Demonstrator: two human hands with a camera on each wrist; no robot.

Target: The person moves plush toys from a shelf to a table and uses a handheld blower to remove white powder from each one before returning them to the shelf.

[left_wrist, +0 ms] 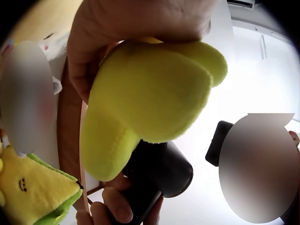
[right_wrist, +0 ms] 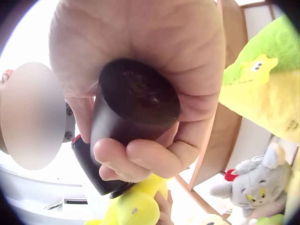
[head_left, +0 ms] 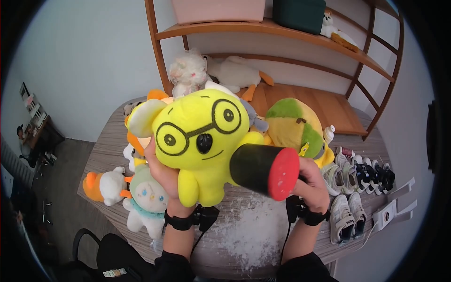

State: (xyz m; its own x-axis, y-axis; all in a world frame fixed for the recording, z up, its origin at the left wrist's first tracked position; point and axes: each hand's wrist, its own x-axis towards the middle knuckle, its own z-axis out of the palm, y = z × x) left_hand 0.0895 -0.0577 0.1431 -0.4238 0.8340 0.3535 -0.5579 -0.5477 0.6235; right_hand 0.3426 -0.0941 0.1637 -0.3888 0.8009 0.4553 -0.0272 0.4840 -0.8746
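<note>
A yellow koala plush (head_left: 188,113) with embroidered glasses, a black nose and a white ear is held up above the table, its face toward the head camera. My left hand (head_left: 162,173) grips it round the side, with its far fingers hidden behind the toy. My right hand (head_left: 312,188) grips the handle of a black hair dryer (head_left: 253,164), fingers curled round it. The dryer's red round end faces the head camera, and its other end points at the plush's side. In the right wrist view the handle (right_wrist: 140,93) shows end-on in the palm.
Plush toys crowd the table's back and left, including a green-hooded doll (head_left: 148,192) and a green-yellow plush (head_left: 291,120). Small shoes (head_left: 342,218) and a white router-like box (head_left: 386,214) stand at the right. White powder (head_left: 249,230) covers the table front. A wooden shelf (head_left: 300,33) rises behind.
</note>
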